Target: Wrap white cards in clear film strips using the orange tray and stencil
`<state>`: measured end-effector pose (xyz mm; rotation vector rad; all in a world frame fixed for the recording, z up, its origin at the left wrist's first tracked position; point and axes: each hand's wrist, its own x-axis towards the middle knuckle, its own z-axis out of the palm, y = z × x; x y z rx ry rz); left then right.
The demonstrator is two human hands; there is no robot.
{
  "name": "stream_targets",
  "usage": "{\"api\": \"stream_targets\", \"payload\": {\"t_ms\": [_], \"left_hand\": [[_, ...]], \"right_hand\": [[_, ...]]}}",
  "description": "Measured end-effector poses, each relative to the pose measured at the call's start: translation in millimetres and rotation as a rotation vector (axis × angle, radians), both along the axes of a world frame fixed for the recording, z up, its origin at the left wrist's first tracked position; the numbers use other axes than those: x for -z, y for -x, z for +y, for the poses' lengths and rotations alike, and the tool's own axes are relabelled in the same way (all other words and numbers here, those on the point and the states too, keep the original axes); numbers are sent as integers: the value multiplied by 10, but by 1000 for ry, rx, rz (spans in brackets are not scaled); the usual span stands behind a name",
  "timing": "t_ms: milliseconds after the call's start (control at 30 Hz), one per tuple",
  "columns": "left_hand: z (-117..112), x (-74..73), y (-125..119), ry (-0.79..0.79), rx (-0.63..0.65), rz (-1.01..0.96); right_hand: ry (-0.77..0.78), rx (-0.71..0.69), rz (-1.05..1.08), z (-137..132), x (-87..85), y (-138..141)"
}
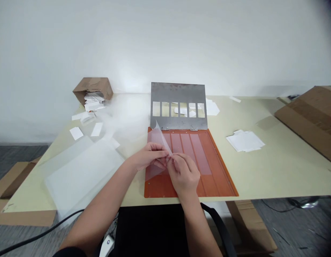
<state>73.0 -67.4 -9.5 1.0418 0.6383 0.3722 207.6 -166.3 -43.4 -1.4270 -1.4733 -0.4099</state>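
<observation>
Both my hands meet over an orange board marked with long parallel lines. My left hand grips a clear plastic sheet, whose corner sticks up above the fingers. The fingers of my right hand pinch at the same sheet's edge, right beside the left fingertips. Another part of clear film lies flat on the board; whether it joins the held sheet is hidden by my hands. Hinged to the board's far edge, a grey metal plate with a row of several rectangular windows stands raised.
Clear sheets lie in a stack at left, overhanging the front edge. Behind them, a small carton spills white slips. A pile of white cards is at right, with a large cardboard box beyond. A black cable crosses lower left.
</observation>
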Motion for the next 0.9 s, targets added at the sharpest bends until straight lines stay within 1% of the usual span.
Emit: {"api": "stream_targets", "payload": {"t_ms": [100,200,367,667,767,900], "left_hand": [[-11,-25,0,-71,31,-21],[-22,-46,-9,-196,57,-55],[-32,-45,-36,-473,84,-71],[-81,-19,-68,-837,70,-7],[-79,-2,-64,-890,78,19],[-77,-3,-58,-924,89,41]], "right_hand": [[15,-68,64,-18,-75,0],[54,-93,96,-56,-165,-1],[83,-28,83,-109,-245,-10],[153,78,67,-142,-221,-16],[195,97,60,-144,-210,-18],[223,83,58,-141,-213,-43]]}}
